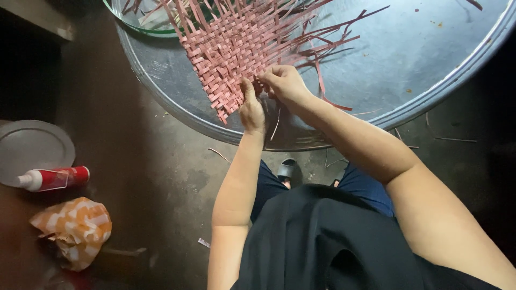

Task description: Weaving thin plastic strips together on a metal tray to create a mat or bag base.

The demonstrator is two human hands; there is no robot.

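red-and-white tube (pixel 52 179) beside orange-checked bag (pixel 74 228)

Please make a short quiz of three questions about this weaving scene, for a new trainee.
1. True or false: the woven mat of pink strips lies on a large round metal tray.
2. Which hand presses flat on the mat's near edge: A) left hand B) right hand?
3. Fill in: the red and white bottle on the floor lies on its ____.

Key: 1 true; 2 A; 3 side.
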